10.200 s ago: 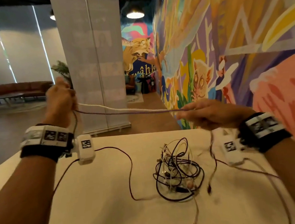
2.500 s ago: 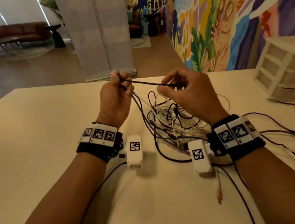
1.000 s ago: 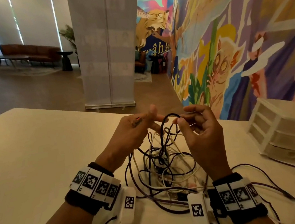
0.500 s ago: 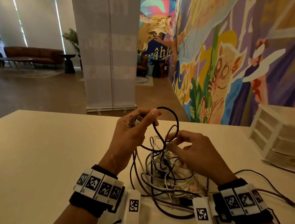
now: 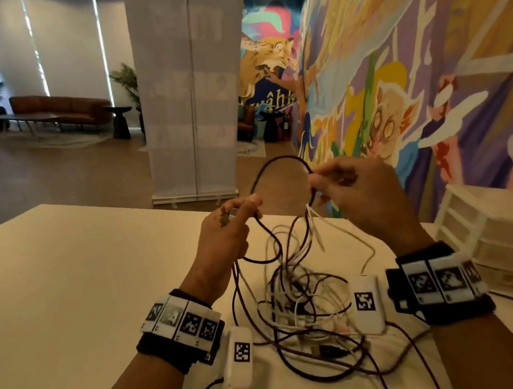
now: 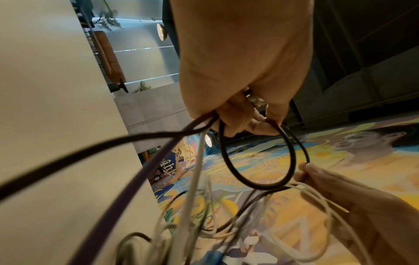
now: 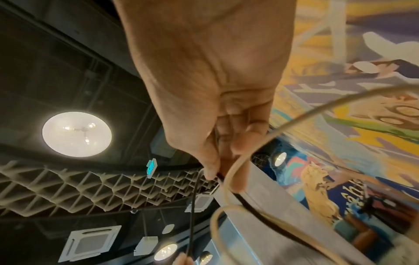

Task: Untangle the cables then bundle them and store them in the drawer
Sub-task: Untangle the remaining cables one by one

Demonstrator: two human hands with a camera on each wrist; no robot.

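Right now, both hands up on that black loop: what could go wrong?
1. The black cable is held between the left hand and right hand, yet still runs down into the tangle; pulling apart may cinch knots.
2. White cables are caught in the right hand too, so they may get dragged along.

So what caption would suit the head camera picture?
Both hands, left hand and right hand, lift a black cable loop from the cable tangle on the table.

A thin dark cable (image 5: 277, 161) arched in a raised loop above a tangled heap of dark and white cables (image 5: 308, 310); a white plastic drawer unit (image 5: 496, 236) stood right.
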